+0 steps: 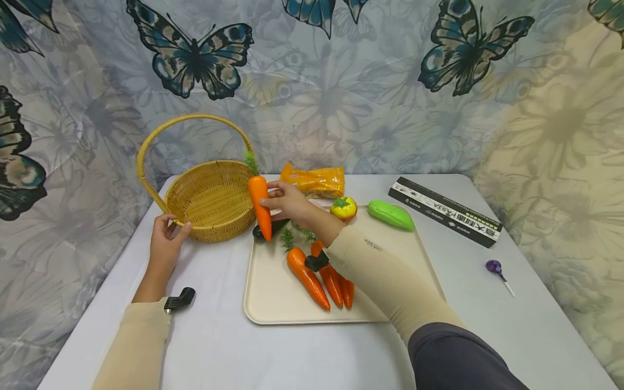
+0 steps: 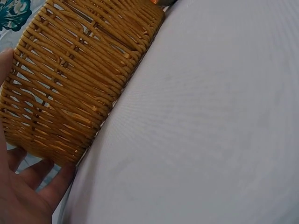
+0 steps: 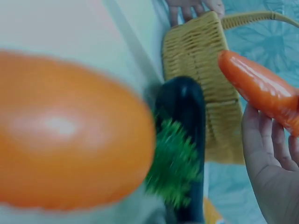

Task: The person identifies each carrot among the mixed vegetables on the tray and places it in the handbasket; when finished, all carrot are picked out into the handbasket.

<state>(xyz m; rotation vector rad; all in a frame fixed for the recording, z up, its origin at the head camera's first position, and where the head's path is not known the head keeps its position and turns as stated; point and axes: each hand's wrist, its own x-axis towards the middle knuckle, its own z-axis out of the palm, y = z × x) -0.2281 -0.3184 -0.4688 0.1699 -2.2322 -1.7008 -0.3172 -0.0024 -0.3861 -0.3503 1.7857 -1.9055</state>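
Orange carrot [image 1: 260, 206], tip down, held in right hand [image 1: 291, 204] just beside wicker basket [image 1: 214, 234]; left hand [image 1: 163, 241] grips basket's side. Current step, apparently: carrot-to-basket transfer; next move probably calls for gentle lowering inside.

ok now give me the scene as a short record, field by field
left hand: grips the basket by its side
right hand: holds a carrot near the basket's right side
on tray: three more carrots, a yellow tomato, a green vegetable
tray's far left corner: dark eggplant
behind tray: orange packet
right of tray: black-and-white box, purple lollipop
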